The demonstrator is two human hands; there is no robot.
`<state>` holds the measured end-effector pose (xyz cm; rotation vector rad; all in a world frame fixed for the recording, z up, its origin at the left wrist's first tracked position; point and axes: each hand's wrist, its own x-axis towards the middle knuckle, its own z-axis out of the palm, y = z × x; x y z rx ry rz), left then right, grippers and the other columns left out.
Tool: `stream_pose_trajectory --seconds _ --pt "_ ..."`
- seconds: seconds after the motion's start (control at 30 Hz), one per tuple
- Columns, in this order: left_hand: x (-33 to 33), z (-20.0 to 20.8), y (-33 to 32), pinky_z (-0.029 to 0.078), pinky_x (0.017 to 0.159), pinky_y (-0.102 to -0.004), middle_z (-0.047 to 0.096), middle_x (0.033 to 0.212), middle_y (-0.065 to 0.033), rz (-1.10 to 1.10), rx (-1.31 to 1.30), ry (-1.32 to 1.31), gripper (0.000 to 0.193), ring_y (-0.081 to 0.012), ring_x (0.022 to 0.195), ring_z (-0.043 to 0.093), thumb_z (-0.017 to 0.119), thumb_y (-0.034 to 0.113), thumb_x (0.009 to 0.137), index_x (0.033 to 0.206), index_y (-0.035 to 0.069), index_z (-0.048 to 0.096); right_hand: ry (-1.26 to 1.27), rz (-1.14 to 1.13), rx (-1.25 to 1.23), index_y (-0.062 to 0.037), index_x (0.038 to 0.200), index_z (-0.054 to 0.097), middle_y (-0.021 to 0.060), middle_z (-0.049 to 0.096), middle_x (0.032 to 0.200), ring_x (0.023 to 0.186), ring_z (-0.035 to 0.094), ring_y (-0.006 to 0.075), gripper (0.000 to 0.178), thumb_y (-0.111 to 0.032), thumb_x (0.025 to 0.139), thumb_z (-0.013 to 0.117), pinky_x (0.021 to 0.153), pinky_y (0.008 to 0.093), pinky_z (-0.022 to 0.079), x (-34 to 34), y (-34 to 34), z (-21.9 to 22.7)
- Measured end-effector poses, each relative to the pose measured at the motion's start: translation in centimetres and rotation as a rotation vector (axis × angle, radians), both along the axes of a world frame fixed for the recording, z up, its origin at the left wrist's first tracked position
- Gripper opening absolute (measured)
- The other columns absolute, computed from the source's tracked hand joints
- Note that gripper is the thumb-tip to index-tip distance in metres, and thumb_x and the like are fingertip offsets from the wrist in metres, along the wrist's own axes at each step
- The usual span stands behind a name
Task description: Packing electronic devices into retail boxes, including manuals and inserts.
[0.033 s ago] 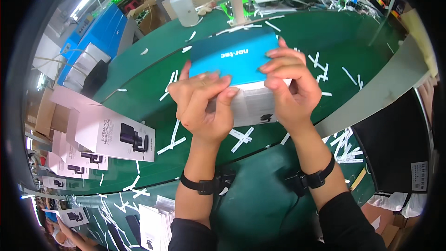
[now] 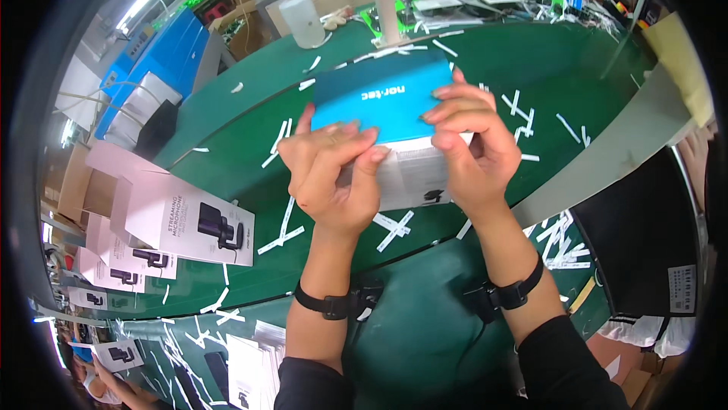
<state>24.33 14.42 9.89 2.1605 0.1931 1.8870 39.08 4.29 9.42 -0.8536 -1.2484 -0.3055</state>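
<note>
Both hands grip a product box [image 2: 364, 110] over the green table, in the middle of the view. Its bright blue top face tilts up toward me, and below it shows a white side with a small printed picture. My left hand [image 2: 327, 175] wraps the near left corner, thumb on the white side and fingertips on the blue edge. On the right corner, my right hand [image 2: 481, 141] has its fingers on the blue face and its thumb against the white side. My palms hide both side faces.
White boxes with a printed microphone, the nearest open-flapped [image 2: 201, 216], stand at left. White strips [image 2: 394, 229] lie scattered over the green table [image 2: 250, 175]. A plastic bottle [image 2: 302, 21] and a post [image 2: 385, 4] stand beyond; a black bin [image 2: 644, 235] is at right. A person's arm [image 2: 114, 383] shows lower left.
</note>
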Motion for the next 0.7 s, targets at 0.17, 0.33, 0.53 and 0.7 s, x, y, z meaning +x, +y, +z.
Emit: stream_pose_trajectory --seconds 0.17,0.33,0.53,0.7 --pt "-1.5 0.4 1.6 0.045 0.106 -0.0568 0.07 0.082 -0.0052 -0.191 -0.178 -0.017 0.015 -0.0232 0.086 0.06 0.079 0.001 0.074 0.086 0.01 0.078 -0.045 -0.039 -0.1 -0.0024 0.097 0.067 0.009 0.074 0.101 0.113 0.061 0.031 0.016 -0.009 0.085 0.076 0.113 0.0536 0.036 -0.5 -0.6 0.1" --pt "-0.1 1.4 1.1 0.051 0.096 -0.0467 0.072 0.081 -0.002 -0.208 -0.13 0.043 0.021 -0.0218 0.079 0.061 0.078 -0.001 0.074 0.089 0.013 0.08 0.08 -0.052 -0.092 -0.0031 0.1 0.066 0.0098 0.073 0.095 0.115 0.06 0.0281 0.016 -0.017 0.093 0.07 0.116 0.0541 0.031 0.9 -0.8 -0.1" --pt "2.3 1.2 -0.6 0.054 0.087 -0.0425 0.068 0.08 -0.0057 -0.172 -0.032 0.005 0.026 -0.0289 0.084 0.062 0.073 -0.005 0.073 0.094 0.009 0.077 0.194 0.072 -0.096 -0.0023 0.102 0.061 0.011 0.069 0.092 0.116 0.059 0.0266 0.01 -0.009 0.096 0.065 0.122 0.0563 0.022 5.5 -0.7 -2.6" --pt "-1.6 2.1 -3.4 0.052 0.094 -0.0447 0.067 0.101 -0.0115 0.063 0.018 0.214 0.036 -0.0344 0.097 0.063 0.068 -0.005 0.077 0.112 0.006 0.07 0.228 0.094 -0.061 -0.0004 0.107 0.061 0.0095 0.068 0.097 0.115 0.06 0.0226 0.013 -0.01 0.098 0.062 0.122 0.0511 0.026 7.0 0.5 -3.9"
